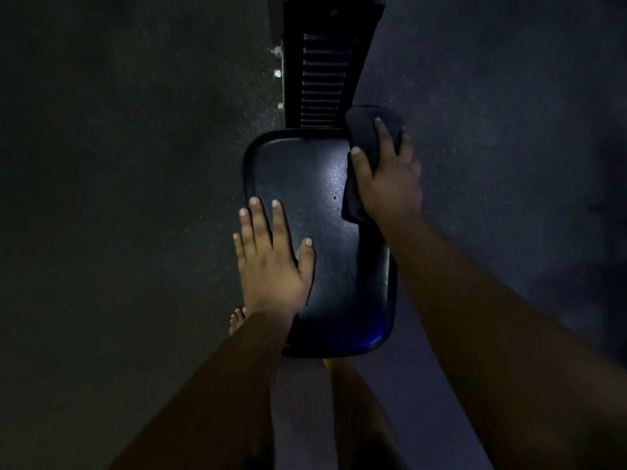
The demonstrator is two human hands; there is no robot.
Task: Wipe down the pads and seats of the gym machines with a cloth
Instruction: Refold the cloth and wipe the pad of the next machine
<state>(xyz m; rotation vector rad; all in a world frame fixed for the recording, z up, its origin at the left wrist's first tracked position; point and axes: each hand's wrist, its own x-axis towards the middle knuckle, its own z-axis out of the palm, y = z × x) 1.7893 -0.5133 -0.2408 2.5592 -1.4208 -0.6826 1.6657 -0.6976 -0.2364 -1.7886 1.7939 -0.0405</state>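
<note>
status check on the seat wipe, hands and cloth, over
Right hand gripping the dark cloth at the seat pad's far right edge. Left hand flat on the near left side, bracing. Nothing in the way.

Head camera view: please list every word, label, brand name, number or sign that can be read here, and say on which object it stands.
None can be read.
The black seat pad, the dark cloth under the right hand and the ribbed machine frame show no print.
The left hand covers part of the pad; the picture is dim.
</note>
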